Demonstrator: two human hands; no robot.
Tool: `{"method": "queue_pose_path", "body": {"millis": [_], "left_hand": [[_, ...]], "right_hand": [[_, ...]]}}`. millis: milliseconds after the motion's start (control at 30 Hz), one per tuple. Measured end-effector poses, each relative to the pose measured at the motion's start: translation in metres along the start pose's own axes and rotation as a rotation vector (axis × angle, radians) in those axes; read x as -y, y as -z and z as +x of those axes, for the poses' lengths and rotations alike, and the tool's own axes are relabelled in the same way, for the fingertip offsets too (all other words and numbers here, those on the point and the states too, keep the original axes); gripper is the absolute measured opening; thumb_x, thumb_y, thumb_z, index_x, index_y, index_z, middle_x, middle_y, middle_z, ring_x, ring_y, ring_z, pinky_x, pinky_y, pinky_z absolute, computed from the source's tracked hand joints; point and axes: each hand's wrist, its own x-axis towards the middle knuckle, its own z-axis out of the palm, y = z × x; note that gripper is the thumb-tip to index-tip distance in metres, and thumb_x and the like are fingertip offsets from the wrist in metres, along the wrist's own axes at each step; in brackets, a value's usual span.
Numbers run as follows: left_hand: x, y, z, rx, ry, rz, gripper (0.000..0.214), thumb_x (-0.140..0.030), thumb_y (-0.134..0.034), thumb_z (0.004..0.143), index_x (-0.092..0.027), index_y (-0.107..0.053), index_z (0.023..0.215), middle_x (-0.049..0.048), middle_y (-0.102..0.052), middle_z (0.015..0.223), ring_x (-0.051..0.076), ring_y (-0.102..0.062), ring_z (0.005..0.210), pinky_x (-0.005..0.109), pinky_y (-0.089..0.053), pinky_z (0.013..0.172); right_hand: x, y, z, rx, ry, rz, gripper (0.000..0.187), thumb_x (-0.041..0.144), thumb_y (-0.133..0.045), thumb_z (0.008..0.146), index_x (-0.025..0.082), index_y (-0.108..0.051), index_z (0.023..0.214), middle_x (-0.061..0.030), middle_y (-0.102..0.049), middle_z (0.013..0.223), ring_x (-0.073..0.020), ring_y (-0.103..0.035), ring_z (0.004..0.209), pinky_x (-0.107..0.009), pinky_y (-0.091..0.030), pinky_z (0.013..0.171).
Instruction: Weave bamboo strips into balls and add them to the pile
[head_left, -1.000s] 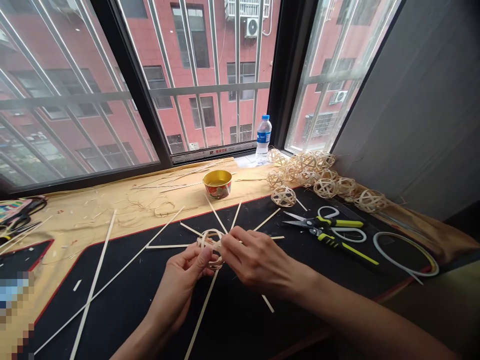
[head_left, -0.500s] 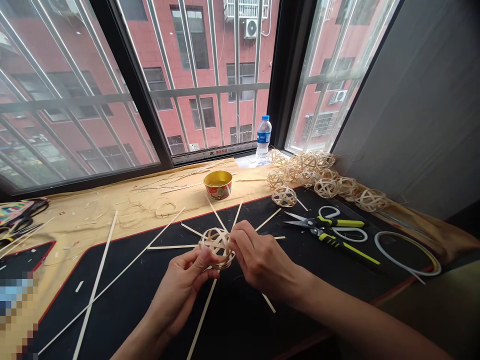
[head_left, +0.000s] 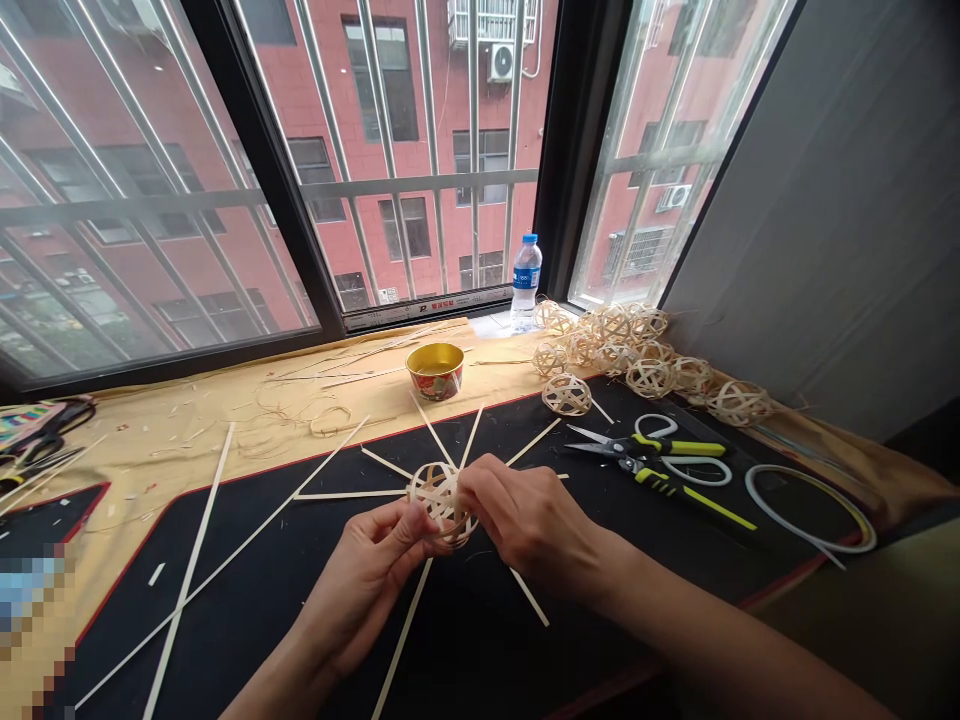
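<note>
- Since half a second ago, both hands have shifted slightly right and down, and the half-woven ball (head_left: 442, 495) between them has turned, so a denser patch of weave now faces the camera.
- Head view: the ball of pale flat strips is held just above a black mat (head_left: 637, 590), near the middle of the picture.
- Left hand (head_left: 375, 570) comes up from below. Its thumb and fingertips are closed on the ball's lower left side.
- Right hand (head_left: 532, 520) comes in from the right. Its fingertips are pinched on the ball's right side — whether on one strip or several cannot be told.
- Long loose strips (head_left: 187, 570) fan out from the ball across the mat.
- Yellow-handled scissors (head_left: 660, 462) lie on the mat to the right of the hands, well apart from them, with a pale coil (head_left: 814, 505) beyond.
- One finished ball (head_left: 567, 394) sits alone at the mat's far edge. A heap of finished balls (head_left: 645, 355) lies behind it by the window.
- Farther back stand a gold bowl (head_left: 434, 369) and — at the window frame — a water bottle (head_left: 526, 283).
</note>
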Motion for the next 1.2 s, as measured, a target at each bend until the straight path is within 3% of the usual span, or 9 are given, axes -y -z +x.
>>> {"method": "queue_pose_path", "body": {"millis": [200, 333, 367, 433, 500, 633, 733, 933, 1200], "left_hand": [[0.002, 0.0, 0.0, 0.039, 0.088, -0.003, 0.026, -0.035, -0.074, 0.074, -0.01, -0.07, 0.067, 0.0107, -0.068, 0.08, 0.018, -0.062, 0.077, 0.027, -0.05, 0.079], [0.0, 0.002, 0.0, 0.053, 0.083, -0.065, 0.026, -0.036, -0.072, 0.076, -0.012, -0.069, 0.067, 0.0125, -0.07, 0.094, 0.022, -0.064, 0.089, 0.031, -0.049, 0.085], [0.0, 0.003, 0.001, 0.049, 0.065, -0.081, 0.027, -0.036, -0.072, 0.076, -0.012, -0.068, 0.066, 0.0124, -0.07, 0.096, 0.023, -0.064, 0.091, 0.031, -0.049, 0.085], [-0.001, 0.003, 0.001, 0.042, 0.036, -0.107, 0.028, -0.037, -0.072, 0.076, -0.012, -0.068, 0.065, 0.0121, -0.071, 0.096, 0.024, -0.064, 0.092, 0.031, -0.049, 0.085], [-0.001, 0.003, 0.002, 0.036, 0.014, -0.123, 0.026, -0.037, -0.073, 0.075, -0.012, -0.069, 0.067, 0.0117, -0.071, 0.095, 0.024, -0.064, 0.092, 0.033, -0.049, 0.087], [0.002, 0.001, 0.001, 0.005, -0.039, -0.097, 0.024, -0.035, -0.073, 0.075, -0.012, -0.07, 0.069, 0.0111, -0.071, 0.095, 0.022, -0.063, 0.092, 0.033, -0.048, 0.091], [0.003, -0.001, -0.001, -0.01, -0.061, -0.077, 0.024, -0.034, -0.071, 0.077, -0.012, -0.071, 0.072, 0.0111, -0.071, 0.096, 0.022, -0.063, 0.094, 0.033, -0.047, 0.092], [0.004, -0.005, -0.004, -0.066, -0.019, -0.03, 0.024, -0.031, -0.075, 0.073, -0.014, -0.073, 0.09, 0.0093, -0.07, 0.099, 0.019, -0.06, 0.093, 0.028, -0.048, 0.087], [0.008, -0.004, -0.003, -0.104, 0.009, -0.022, 0.023, -0.03, -0.08, 0.067, -0.013, -0.075, 0.081, 0.0079, -0.071, 0.089, 0.016, -0.06, 0.086, 0.023, -0.048, 0.083]], "right_hand": [[-0.001, -0.005, 0.002, -0.056, 0.098, -0.065, 0.026, 0.011, -0.028, 0.095, 0.015, -0.049, 0.082, -0.0002, -0.051, 0.061, -0.0117, -0.045, 0.05, -0.025, -0.027, 0.046], [-0.001, 0.014, 0.005, -0.176, -0.074, 0.18, 0.023, 0.015, -0.035, 0.096, 0.015, -0.052, 0.081, 0.0003, -0.053, 0.061, -0.01, -0.047, 0.052, -0.022, -0.032, 0.048], [0.0, 0.023, 0.005, -0.158, -0.137, 0.339, 0.024, 0.017, -0.036, 0.097, 0.015, -0.053, 0.08, 0.0001, -0.055, 0.063, -0.0094, -0.049, 0.053, -0.021, -0.036, 0.05], [0.002, 0.039, 0.005, 0.04, -0.166, 0.698, 0.034, 0.022, -0.033, 0.099, 0.017, -0.056, 0.073, 0.0002, -0.059, 0.065, -0.0086, -0.055, 0.058, -0.02, -0.044, 0.058], [0.003, 0.046, 0.004, 0.174, -0.15, 0.838, 0.034, 0.027, -0.04, 0.097, 0.017, -0.059, 0.07, 0.0003, -0.062, 0.066, -0.009, -0.057, 0.06, -0.02, -0.046, 0.06], [0.007, 0.027, -0.002, -0.118, -0.324, 0.557, 0.007, 0.022, -0.061, 0.086, 0.016, -0.064, 0.089, -0.0044, -0.062, 0.083, -0.01, -0.057, 0.064, -0.02, -0.047, 0.054], [0.011, 0.007, -0.004, -0.213, -0.295, 0.467, 0.014, 0.015, -0.056, 0.087, 0.017, -0.064, 0.099, -0.0068, -0.061, 0.091, -0.0112, -0.061, 0.071, -0.02, -0.051, 0.056], [0.02, -0.006, -0.004, -0.279, -0.223, 0.387, 0.016, 0.009, -0.052, 0.089, 0.016, -0.063, 0.099, -0.0082, -0.061, 0.088, -0.0131, -0.064, 0.075, -0.023, -0.054, 0.064], [0.023, -0.015, -0.006, -0.285, -0.205, 0.323, 0.017, 0.008, -0.049, 0.09, 0.016, -0.063, 0.094, -0.0093, -0.062, 0.088, -0.0141, -0.064, 0.074, -0.021, -0.052, 0.058]]}}
